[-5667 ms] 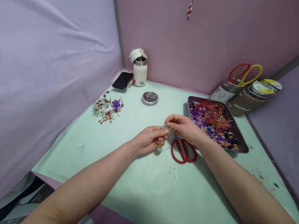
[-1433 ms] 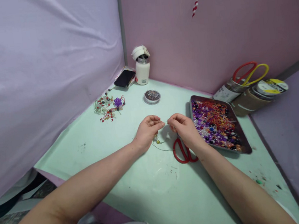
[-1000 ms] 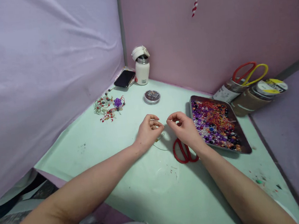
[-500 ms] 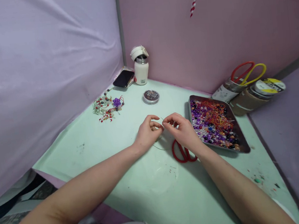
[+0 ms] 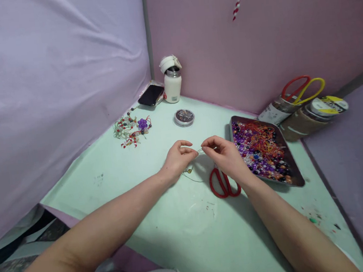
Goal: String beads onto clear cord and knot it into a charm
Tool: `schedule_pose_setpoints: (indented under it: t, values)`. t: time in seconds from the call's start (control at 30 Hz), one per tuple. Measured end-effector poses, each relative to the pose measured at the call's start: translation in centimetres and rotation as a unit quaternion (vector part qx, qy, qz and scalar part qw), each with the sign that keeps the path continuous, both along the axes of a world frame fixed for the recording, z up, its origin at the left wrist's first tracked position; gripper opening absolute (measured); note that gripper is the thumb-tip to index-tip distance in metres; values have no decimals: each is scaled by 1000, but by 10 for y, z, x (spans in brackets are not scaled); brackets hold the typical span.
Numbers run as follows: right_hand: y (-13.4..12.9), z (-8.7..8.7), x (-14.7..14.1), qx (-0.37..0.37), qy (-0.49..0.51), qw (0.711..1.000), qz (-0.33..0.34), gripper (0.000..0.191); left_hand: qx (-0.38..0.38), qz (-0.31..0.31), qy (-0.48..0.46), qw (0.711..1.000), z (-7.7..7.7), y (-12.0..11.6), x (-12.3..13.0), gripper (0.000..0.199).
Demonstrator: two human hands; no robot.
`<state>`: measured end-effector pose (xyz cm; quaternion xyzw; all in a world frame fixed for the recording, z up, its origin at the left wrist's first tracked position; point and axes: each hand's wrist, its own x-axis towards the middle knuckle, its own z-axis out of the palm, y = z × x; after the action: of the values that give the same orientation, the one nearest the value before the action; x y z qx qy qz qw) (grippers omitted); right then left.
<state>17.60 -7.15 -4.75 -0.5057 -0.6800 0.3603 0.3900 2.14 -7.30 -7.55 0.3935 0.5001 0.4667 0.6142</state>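
A thin dark cord [image 5: 200, 151] runs across the short gap between my two hands. My left hand [image 5: 179, 160] pinches one part of it between thumb and finger. With its fingertips, my right hand [image 5: 220, 151] grips the cord a little to the right. Below the left hand hangs or lies a small gold-coloured bead [image 5: 190, 170], and a loose curve of cord rests near it on the table. Red-handled scissors [image 5: 219, 186] lie just under my right hand, their blades hidden by it.
A metal tray [image 5: 298, 180] of beads and tangled cords stands at the right, beside two jars, one holding red- and yellow-handled scissors [image 5: 296, 91]. Behind are a round clear case [image 5: 184, 117], a white bottle [image 5: 173, 87] and a phone [image 5: 151, 95]. Beaded strings [image 5: 129, 130] lie left.
My right hand has moved slightly right, away from the left, so the cord now spans a gap between them. The gold-coloured bead has come into sight below the left hand.
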Motion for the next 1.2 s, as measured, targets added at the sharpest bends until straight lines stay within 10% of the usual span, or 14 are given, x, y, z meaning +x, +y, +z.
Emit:
schedule_pose_setpoints:
  t: [0.3,0.8,1.2]
  values:
    - [2,12,7,-177,91,977,70,10,80,-14,108,991,-6,3,-4,33]
    - [7,-6,9,83,-68,994,-9,16,46,-13,88,995,2,1,-2,31]
    - [8,-11,8,129,-75,989,-4,12,29,-22,-50,998,-1,2,-3,34]
